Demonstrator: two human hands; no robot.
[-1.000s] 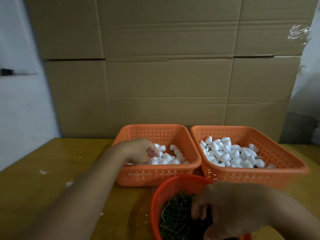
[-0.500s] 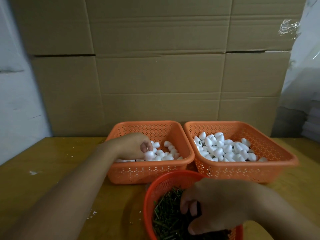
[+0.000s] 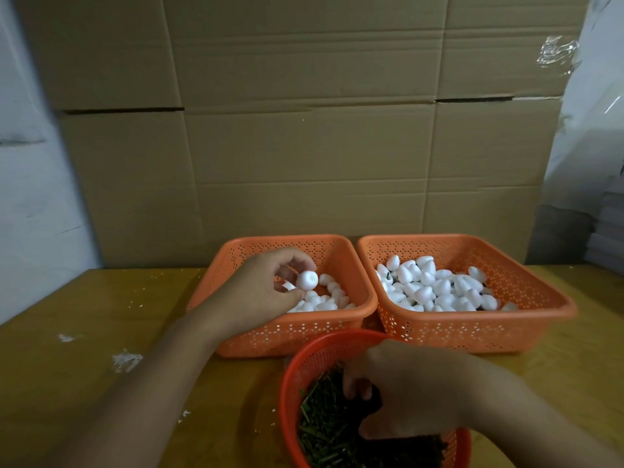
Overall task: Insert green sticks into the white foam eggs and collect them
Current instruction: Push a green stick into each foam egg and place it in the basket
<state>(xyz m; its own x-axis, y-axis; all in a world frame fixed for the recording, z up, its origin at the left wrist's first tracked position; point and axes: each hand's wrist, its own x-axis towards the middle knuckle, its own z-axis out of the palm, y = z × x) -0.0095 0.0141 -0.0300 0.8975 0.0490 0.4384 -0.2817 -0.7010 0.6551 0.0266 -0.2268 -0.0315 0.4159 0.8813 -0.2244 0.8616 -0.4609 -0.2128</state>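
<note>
My left hand (image 3: 260,292) hovers over the left orange basket (image 3: 351,319) and pinches one white foam egg (image 3: 307,280) at its fingertips. More loose foam eggs (image 3: 329,298) lie in that basket. The right orange basket (image 3: 540,319) holds a pile of foam eggs (image 3: 435,288), some with green stick ends showing. My right hand (image 3: 405,390) reaches into the round red basket (image 3: 304,363) of green sticks (image 3: 324,423), fingers curled down among them. Whether those fingers hold a stick is hidden.
The baskets stand on a yellow wooden table (image 3: 101,332) with white foam crumbs (image 3: 126,361) on its left part. A wall of cardboard boxes (image 3: 304,146) rises right behind the baskets. White wrapped stacks (image 3: 604,231) stand at the far right.
My left hand has lifted a foam egg out of the pile in the left basket. My right hand stays in the stick basket, fingers shifting slightly.
</note>
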